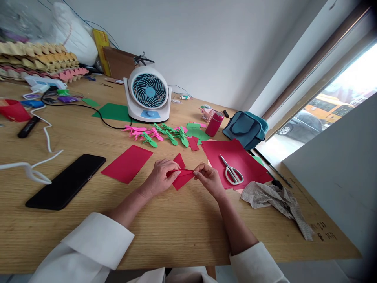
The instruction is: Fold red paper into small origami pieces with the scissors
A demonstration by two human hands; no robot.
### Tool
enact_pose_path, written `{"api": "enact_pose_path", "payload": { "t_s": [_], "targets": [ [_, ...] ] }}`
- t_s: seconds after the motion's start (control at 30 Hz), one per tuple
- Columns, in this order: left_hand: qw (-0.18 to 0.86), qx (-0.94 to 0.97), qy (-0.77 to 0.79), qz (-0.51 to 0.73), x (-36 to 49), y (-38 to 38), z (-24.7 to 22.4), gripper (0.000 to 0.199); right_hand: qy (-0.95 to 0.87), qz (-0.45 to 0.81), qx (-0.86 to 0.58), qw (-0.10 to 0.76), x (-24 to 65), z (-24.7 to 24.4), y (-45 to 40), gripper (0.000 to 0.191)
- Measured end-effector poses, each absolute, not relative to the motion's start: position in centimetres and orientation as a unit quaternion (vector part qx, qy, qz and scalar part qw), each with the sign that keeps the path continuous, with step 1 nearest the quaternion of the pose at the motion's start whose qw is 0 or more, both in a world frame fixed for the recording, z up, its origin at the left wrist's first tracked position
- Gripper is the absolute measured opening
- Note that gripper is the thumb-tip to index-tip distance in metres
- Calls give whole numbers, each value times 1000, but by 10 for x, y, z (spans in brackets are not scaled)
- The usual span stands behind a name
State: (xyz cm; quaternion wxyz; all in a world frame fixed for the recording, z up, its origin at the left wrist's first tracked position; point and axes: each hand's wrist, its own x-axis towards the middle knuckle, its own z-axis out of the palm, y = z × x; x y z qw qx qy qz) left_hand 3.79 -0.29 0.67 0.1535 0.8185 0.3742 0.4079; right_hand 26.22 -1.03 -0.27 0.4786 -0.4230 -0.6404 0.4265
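Note:
Between my two hands is a piece of folded red paper, raised just over the wooden table. My left hand pinches its left end between thumb and fingers, and my right hand pinches the right end. Beyond the fingers a red paper corner shows; whether it belongs to the held piece I cannot tell. A flat red sheet lies left of my left hand. To the right, white-handled scissors rest on larger red sheets. Small red strips lie behind my hands.
Pink and green folded paper shapes lie before a white fan. A black tablet is at left. A red can-like container, a teal bag and a crumpled cloth stand or lie at right. Egg trays are stacked back left.

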Motion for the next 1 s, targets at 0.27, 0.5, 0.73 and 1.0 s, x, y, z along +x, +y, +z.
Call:
{"api": "enact_pose_path", "payload": {
  "t_s": [0.27,0.5,0.73,1.0],
  "targets": [
    [158,809,358,439,38,0,6,16,-635,432,-404,497,264,3,-11,29],
    [160,799,358,456,39,1,5,10,-621,436,-400,514,263,3,-11,26],
    [169,793,370,453,40,1,1,11,-615,424,-396,534,265,-3,-8,20],
    [122,817,397,401,41,-7,6,10,-642,378,-420,518,261,-4,-13,17]
  ]
}}
